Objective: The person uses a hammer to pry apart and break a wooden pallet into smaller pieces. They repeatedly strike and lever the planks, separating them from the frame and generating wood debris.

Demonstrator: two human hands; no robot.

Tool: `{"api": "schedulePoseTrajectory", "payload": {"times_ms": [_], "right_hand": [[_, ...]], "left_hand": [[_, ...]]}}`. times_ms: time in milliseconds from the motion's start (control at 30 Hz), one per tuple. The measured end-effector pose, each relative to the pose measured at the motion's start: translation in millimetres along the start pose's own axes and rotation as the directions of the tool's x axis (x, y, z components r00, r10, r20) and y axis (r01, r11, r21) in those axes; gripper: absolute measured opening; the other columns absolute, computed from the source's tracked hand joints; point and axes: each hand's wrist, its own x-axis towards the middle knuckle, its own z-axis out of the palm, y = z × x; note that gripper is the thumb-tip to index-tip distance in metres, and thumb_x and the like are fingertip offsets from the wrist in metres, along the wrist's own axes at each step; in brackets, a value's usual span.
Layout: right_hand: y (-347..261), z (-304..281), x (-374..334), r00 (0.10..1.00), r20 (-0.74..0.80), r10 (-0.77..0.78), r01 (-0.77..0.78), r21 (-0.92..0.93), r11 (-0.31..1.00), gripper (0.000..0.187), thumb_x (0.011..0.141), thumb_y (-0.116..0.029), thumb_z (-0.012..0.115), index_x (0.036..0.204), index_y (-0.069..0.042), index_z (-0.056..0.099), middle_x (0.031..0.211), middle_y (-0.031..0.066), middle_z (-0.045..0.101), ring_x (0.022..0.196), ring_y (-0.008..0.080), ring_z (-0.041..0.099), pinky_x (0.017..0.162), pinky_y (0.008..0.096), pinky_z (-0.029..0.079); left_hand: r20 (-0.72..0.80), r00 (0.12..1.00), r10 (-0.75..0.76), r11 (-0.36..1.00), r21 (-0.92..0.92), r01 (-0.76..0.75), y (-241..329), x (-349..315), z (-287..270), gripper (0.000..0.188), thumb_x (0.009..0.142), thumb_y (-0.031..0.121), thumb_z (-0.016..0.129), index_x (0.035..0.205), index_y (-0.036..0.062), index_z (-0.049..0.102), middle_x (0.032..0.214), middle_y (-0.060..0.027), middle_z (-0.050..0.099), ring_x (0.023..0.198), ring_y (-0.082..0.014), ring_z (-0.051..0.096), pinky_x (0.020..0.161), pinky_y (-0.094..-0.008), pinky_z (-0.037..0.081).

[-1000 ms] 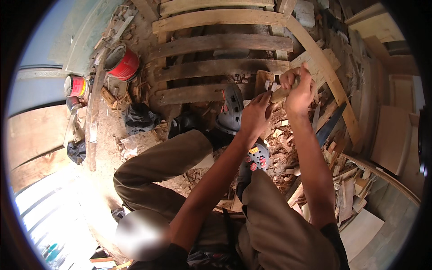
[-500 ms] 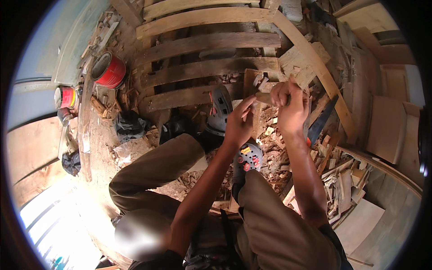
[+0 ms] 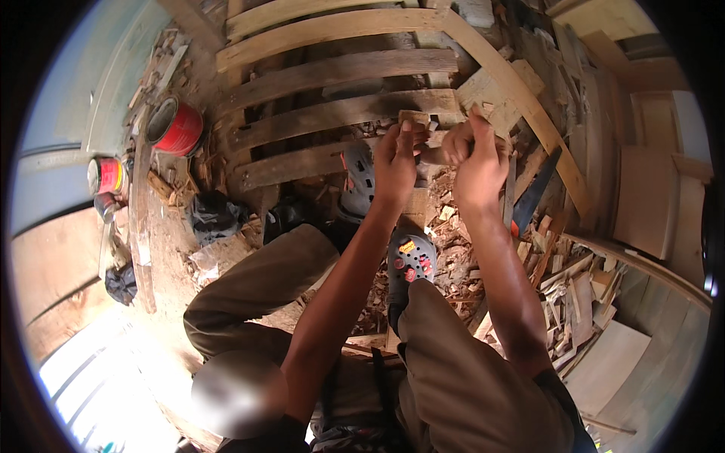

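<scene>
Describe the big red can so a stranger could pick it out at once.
Find the wooden slats across the top of the view, then go left past their ends. The big can sits there on the ground, farther up the picture than the black bag. Unlike the small can to its left, it is clearly larger and lacks a yellow band.

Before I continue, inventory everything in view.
Small wooden piece: one, brown, upper centre
Wooden slats: at least five, brown, top centre
Diagonal plank: one, tan, upper right
Handsaw: one, dark blade, right of centre
Tins: at least two, red, upper left
Plastic bags: at least two, black, left
Wood chips: many, brown, centre floor
Offcuts: many, tan, lower right
Clogs: two, grey, worn, centre
Trousers: one pair, brown, lower centre
Right hand: one, bare, gripping the piece
Left hand: one, bare, beside it
</scene>
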Motion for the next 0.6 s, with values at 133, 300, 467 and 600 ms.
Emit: {"api": "schedulePoseTrajectory", "payload": {"times_ms": [133,300,467,600], "right_hand": [[33.8,-29.7,-6.5,0.972,0.198,-0.13,0.141,-0.045,0.989,0.038,0.107,-0.022,0.049,0.076,-0.001,0.058,0.073,0.001,0.056,0.067,0.0101,0.05,0.063,0.0261,0.042],[16.1,-15.8,-31.8,0.95,0.135,-0.282,0.295,-0.089,0.951,0.044,0.111,-0.034,0.038,0.098,0.002,0.059,0.085,0.0064,0.058,0.084,0.0135,0.053,0.075,0.0318,0.046],[104.8,-104.7,-41.8,0.958,-0.286,0.034,-0.162,-0.436,0.886,0.037,0.108,-0.033,0.046,0.111,0.002,0.057,0.094,0.0142,0.063,0.092,0.025,0.062,0.087,0.0374,0.05],[168.4,-190.8,-71.8,0.965,-0.257,0.052,-0.225,-0.713,0.664,0.024,0.098,-0.021,0.061,0.106,0.002,0.063,0.097,0.0159,0.073,0.091,0.0229,0.071,0.079,0.0351,0.054]], "left_hand": [[0.146,0.988,0.039,0.979,0.192,-0.068,-15.4,-7.3,5.0,0.039,0.109,0.033,0.045,0.114,0.0,0.065,0.1,-0.0042,0.069,0.089,-0.0086,0.06,0.079,-0.0276,0.048],[0.161,0.982,0.095,0.953,0.272,-0.136,-20.8,-20.2,-2.8,0.043,0.111,0.031,0.036,0.116,-0.0004,0.064,0.11,-0.006,0.067,0.101,-0.0121,0.059,0.091,-0.0291,0.046],[0.35,0.93,0.114,0.98,0.112,-0.163,3.5,-26.4,-0.4,0.06,0.112,0.042,0.019,0.12,0.0006,0.062,0.119,-0.008,0.063,0.113,-0.0176,0.056,0.104,-0.0324,0.039],[0.404,0.903,0.147,0.972,0.11,-0.207,7.4,-32.9,-1.5,0.064,0.11,0.048,0.02,0.131,-0.0004,0.057,0.132,-0.0108,0.057,0.125,-0.0196,0.05,0.112,-0.0345,0.031]]}}
